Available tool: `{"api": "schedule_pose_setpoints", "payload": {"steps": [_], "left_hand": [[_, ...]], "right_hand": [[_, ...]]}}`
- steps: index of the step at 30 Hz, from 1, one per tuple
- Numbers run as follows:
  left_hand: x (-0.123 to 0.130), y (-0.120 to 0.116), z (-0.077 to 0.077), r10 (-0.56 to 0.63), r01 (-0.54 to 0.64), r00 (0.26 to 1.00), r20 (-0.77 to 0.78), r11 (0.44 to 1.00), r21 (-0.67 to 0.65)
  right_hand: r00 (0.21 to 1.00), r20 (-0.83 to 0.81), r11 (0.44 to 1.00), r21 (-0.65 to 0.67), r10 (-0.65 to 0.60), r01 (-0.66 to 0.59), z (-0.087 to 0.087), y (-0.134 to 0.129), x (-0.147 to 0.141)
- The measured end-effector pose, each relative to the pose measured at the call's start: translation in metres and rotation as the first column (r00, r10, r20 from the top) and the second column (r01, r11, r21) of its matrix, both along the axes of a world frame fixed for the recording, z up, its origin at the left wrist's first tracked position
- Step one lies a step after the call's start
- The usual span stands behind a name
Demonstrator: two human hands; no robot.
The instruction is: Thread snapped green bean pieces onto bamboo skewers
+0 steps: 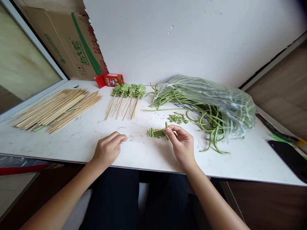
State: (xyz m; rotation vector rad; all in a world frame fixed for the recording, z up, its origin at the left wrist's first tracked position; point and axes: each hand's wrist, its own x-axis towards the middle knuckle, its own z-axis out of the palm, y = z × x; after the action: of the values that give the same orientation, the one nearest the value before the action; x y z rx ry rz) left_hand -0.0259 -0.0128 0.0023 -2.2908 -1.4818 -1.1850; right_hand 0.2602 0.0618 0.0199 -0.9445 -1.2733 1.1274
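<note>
My left hand (107, 148) is closed in a pinch on one end of a thin bamboo skewer (136, 135), which runs to the right over the table. Several short green bean pieces (150, 132) sit crosswise on its farther part. At that far end my right hand (181, 143) pinches a single bean piece (166, 125) between thumb and index finger, upright at the skewer's tip. Just below the skewer, more cut bean pieces (159, 134) lie side by side, partly hidden by my right fingers.
Loose bamboo skewers (55, 107) lie at the left. Filled bean skewers (128, 91) are stacked by a red box (114, 80) at the back. Long beans (211, 113) spill from a clear plastic bag (237, 105). A small bean pile (177, 118) and a black phone (286, 156) are also there.
</note>
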Motion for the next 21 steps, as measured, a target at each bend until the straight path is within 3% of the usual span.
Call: {"api": "schedule_pose_setpoints", "payload": {"steps": [5,14,21], "left_hand": [[0.0003,0.0011,0.0008,-0.005,0.004,1.0,-0.028,0.999,-0.037],[0.0062,0.0037,0.0014,-0.011,0.012,1.0,-0.012,0.997,0.077],[0.0013,0.0016,-0.0006,-0.003,0.004,1.0,-0.023,0.997,0.073]], "right_hand": [[1.0,0.025,0.997,0.08,0.007,-0.009,-0.0043,0.0036,0.0029],[0.998,-0.011,0.997,-0.032,-0.065,0.064,0.0045,0.0078,0.005],[0.999,-0.042,0.999,0.033,-0.012,0.013,0.0031,0.0044,0.0028]]}}
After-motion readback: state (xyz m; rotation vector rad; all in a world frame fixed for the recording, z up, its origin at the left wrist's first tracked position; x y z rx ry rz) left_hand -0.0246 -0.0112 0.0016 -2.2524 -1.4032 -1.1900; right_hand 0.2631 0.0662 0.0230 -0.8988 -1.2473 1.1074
